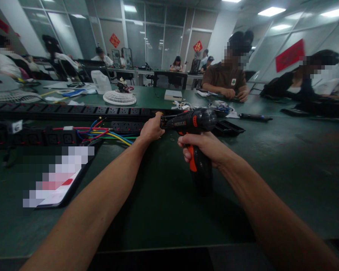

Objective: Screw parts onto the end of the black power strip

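Observation:
My right hand (200, 145) is wrapped around the grip of a black and orange cordless drill (192, 119), whose front end points away from me. At that front end is my left hand (153, 128), its fingers closed around something mostly hidden by the drill and the hand. Just beyond lies a long black power strip (101, 110) with a row of sockets. To the left of my left hand sits a shorter black socket block (125, 127), with loose red, blue, yellow and green wires (107, 134) in front of it.
A phone (62, 180) with a lit screen lies at the left. Black trays (228, 128) are right of the drill. Across the green table (164, 210) are a white fan grille (119, 98), a plastic jug (101, 82) and cable bundles. A co-worker (226, 75) sits opposite.

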The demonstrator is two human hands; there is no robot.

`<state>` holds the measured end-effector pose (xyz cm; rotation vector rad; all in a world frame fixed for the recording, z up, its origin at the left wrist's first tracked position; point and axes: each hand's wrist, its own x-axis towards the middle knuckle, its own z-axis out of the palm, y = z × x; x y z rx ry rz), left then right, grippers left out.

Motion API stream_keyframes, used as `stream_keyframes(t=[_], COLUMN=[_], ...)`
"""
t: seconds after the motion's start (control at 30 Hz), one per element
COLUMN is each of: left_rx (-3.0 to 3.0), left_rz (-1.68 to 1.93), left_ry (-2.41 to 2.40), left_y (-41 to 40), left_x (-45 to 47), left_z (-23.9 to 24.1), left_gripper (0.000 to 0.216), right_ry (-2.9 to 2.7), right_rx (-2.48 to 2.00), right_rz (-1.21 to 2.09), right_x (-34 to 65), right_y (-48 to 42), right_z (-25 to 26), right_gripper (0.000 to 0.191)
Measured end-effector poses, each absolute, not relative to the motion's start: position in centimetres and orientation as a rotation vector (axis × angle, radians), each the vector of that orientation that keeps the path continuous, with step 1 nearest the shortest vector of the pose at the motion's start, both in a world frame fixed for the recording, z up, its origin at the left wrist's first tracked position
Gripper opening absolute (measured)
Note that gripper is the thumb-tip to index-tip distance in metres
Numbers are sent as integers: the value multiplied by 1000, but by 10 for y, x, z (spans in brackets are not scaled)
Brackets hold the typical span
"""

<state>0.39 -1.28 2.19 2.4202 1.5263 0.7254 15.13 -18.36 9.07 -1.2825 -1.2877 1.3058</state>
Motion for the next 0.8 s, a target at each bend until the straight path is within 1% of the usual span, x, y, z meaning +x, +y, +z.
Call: stream_keyframes(t=[0.37, 0.8], left_rx=[2415, 2434], left_rz=[730, 726], left_ry=[1528, 1523], left_y=[-12, -13], left_x=[4, 4], left_z=[21, 22], left_gripper=[61, 59], right_ry=[-1319, -1301], right_rx=[-1253, -1282], right_rz=[1289, 1292], right_x=[153, 149], right_y=[-183, -185], right_z=[88, 92], right_gripper=[14, 17])
